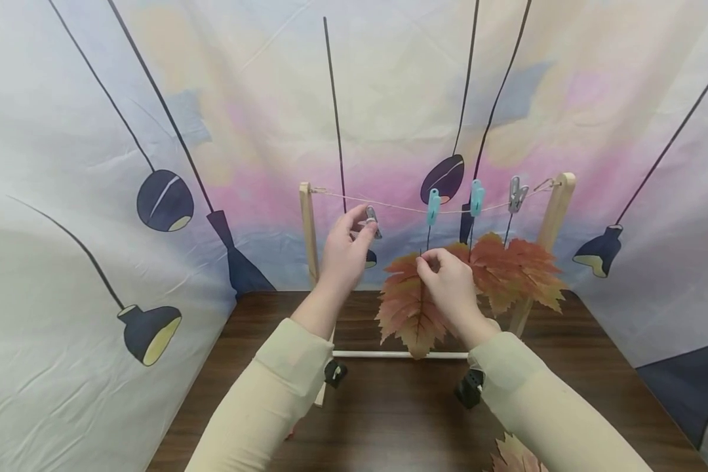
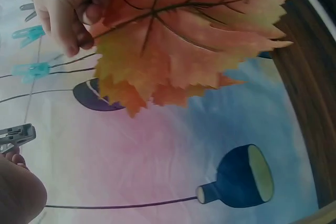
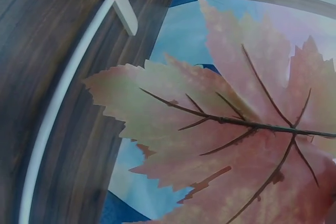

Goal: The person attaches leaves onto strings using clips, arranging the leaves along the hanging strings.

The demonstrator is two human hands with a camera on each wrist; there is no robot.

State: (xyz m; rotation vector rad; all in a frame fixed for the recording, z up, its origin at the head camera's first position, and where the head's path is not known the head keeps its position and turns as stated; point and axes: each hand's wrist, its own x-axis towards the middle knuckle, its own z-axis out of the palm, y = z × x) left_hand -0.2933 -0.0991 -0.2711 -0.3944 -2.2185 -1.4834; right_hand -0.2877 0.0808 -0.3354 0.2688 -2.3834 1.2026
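My left hand [image 1: 347, 252] pinches a grey clothespin [image 1: 372, 221] between thumb and fingers, just below the string [image 1: 396, 206]. In the left wrist view this clothespin [image 2: 18, 136] is at the left edge. My right hand [image 1: 451, 285] pinches the thin stem of an orange-red artificial maple leaf [image 1: 410, 308], which hangs tip down. The leaf [image 3: 226, 129] fills much of the right wrist view, where the hand is out of sight. To the right, two teal clothespins [image 1: 433, 207] and another grey clothespin [image 1: 516, 195] grip the string, with leaf stems below them.
The string runs between two wooden posts [image 1: 308, 229] joined low down by a white rod [image 1: 377, 354]. More maple leaves [image 1: 516, 269] hang at the right. Another leaf [image 1: 516, 455] lies on the dark wooden table [image 1: 401, 419] near the front. A painted cloth [image 1: 259, 131] stands behind.
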